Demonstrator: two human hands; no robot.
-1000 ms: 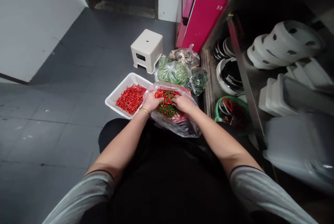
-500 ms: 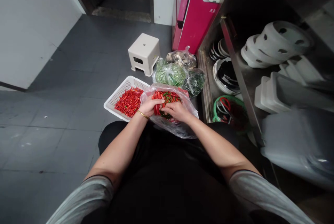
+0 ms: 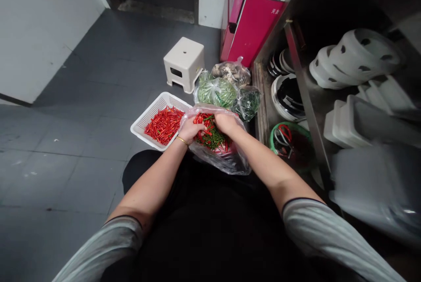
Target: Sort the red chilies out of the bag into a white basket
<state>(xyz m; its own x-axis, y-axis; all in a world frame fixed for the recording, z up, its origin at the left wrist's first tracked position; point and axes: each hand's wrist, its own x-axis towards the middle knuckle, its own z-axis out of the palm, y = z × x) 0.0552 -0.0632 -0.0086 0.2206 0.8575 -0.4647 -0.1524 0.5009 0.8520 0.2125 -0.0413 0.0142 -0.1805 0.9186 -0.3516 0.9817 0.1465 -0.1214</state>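
Observation:
In front of my knees is a clear plastic bag (image 3: 226, 165) with its mouth open, full of red chili peppers (image 3: 213, 137) with green stems. My left hand (image 3: 191, 130), with a gold bangle at the wrist, is closed around some red chilies at the bag's left side. My right hand (image 3: 225, 123) reaches into the far right part of the bag; its fingers are hidden among the chilies and plastic. Just left of the bag stands a white perforated basket (image 3: 140, 128) holding a heap of red chilies (image 3: 164, 125).
Beyond the basket is a white plastic stool (image 3: 184, 60). Tied bags of green vegetables (image 3: 217, 92) and a bag of brownish produce (image 3: 231, 73) lie behind the chili bag. To the right, a metal shelf (image 3: 309, 111) holds containers and a green basket (image 3: 274, 135) with scissors.
My right hand has moved away from my left, farther into the right side of the bag, uncovering green stems. My left hand stays on the chilies. The view has shifted slightly.

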